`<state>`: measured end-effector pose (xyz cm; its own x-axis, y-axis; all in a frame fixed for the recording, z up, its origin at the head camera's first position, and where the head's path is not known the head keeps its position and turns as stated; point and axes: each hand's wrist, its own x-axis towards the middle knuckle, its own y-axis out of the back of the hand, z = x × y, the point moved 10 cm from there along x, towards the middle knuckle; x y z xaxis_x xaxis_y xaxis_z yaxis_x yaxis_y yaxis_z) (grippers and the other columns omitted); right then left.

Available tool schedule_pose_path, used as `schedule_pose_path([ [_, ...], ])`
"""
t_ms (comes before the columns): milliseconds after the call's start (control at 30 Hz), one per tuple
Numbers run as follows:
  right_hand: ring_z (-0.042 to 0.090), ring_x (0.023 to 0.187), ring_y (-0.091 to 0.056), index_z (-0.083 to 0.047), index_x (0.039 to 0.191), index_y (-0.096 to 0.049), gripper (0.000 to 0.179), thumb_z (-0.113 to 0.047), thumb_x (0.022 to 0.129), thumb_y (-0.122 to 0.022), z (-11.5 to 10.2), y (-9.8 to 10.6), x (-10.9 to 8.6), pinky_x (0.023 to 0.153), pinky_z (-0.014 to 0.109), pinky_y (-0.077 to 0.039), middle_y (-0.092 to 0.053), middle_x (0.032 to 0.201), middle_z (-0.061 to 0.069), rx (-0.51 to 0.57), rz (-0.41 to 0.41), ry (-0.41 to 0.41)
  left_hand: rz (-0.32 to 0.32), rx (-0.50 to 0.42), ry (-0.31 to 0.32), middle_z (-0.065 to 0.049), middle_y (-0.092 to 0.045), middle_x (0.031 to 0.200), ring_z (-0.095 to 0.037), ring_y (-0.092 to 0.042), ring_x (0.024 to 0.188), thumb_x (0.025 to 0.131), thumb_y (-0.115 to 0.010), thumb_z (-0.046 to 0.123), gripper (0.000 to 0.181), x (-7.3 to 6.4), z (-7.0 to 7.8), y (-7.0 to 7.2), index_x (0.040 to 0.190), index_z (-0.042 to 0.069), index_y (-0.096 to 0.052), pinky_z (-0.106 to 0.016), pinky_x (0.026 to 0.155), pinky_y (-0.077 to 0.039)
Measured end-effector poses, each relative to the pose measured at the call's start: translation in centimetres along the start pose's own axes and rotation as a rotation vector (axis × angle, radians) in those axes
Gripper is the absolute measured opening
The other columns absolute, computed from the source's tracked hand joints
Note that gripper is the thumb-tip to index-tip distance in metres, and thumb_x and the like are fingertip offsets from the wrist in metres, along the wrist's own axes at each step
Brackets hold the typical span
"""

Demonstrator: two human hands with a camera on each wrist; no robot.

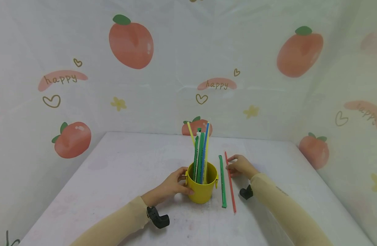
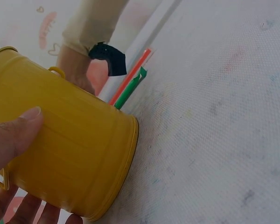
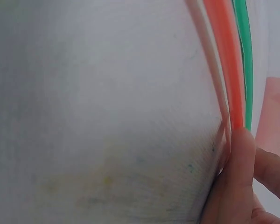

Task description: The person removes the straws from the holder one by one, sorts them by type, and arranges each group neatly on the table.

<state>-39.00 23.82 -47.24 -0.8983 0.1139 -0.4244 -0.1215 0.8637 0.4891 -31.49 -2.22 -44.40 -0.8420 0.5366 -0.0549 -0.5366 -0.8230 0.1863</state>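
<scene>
Here, walls: white sheeting [image 1: 164, 95] all round, printed with red fruits [image 1: 131, 44], hearts [image 1: 51, 101], yellow flowers [image 1: 118, 103] and the word "happy"; it folds into a side wall at the right.
Tabletop [image 1: 139, 157]: pale, with faint pink and bluish smudges and a fine woven texture in the left wrist view.
Left grip [image 1: 173, 184]: clasps the yellow bucket [image 1: 200, 196] by its left side, thumb in front, fingers behind.
Yellow bucket's stance: upright near the tabletop's middle, mouth upward, a small ring handle at either side.
Sticks in the bucket [image 1: 201, 153]: yellow, green, white and blue, standing on end, tips above the rim; the leftmost yellow one leans left.
Green stick [image 1: 222, 181]: on the tabletop just right of the bucket, long axis running away from the viewer, far end slightly left.
Red straw [image 1: 230, 186]: just right of the green stick, nearly parallel, far end slanting leftward.
Right grip [image 1: 241, 166]: pinches the red straw toward its far end, reaching in from the right.
</scene>
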Motion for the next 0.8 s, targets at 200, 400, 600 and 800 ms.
schedule_pose_path([
  [200,0.017,0.061,-0.059,-0.004,0.123,-0.049,0.044,-0.009,0.084,-0.067,0.19,0.14,-0.02,0.061,0.028,-0.056,-0.062,0.083,0.012,0.005,-0.004,-0.025,-0.004,-0.003,0.001,-0.001,-0.049,0.127,-0.025,-0.043,0.123,0.069,-0.081,0.016,0.069,0.01,0.02,-0.04,0.128,0.014,-0.045,-0.048,0.104,-0.032],
  [400,0.016,0.059,-0.059,-0.002,0.123,-0.048,0.043,-0.008,0.084,-0.067,0.24,0.13,0.03,0.060,0.028,-0.056,-0.062,0.081,0.011,0.002,-0.009,-0.011,-0.010,-0.017,0.000,-0.001,-0.049,0.128,-0.023,-0.043,0.123,0.070,-0.081,0.015,0.068,-0.06,0.08,-0.06,0.128,0.013,-0.044,-0.048,0.104,-0.032],
  [600,0.016,0.060,-0.059,-0.002,0.123,-0.048,0.043,-0.008,0.084,-0.066,0.14,0.08,-0.19,0.061,0.028,-0.056,-0.062,0.081,0.012,-0.004,-0.016,-0.011,-0.003,-0.007,0.002,-0.001,-0.049,0.128,-0.025,-0.043,0.123,0.069,-0.081,0.016,0.070,-0.08,0.09,0.01,0.128,0.013,-0.044,-0.049,0.104,-0.033],
  [800,0.016,0.060,-0.060,-0.002,0.124,-0.047,0.044,-0.008,0.085,-0.065,0.19,0.09,-0.35,0.062,0.027,-0.056,-0.063,0.083,0.012,0.006,-0.023,-0.010,-0.003,0.008,-0.007,-0.002,-0.049,0.128,-0.026,-0.043,0.122,0.069,-0.081,0.016,0.070,0.07,-0.01,0.03,0.128,0.012,-0.044,-0.050,0.104,-0.032],
])
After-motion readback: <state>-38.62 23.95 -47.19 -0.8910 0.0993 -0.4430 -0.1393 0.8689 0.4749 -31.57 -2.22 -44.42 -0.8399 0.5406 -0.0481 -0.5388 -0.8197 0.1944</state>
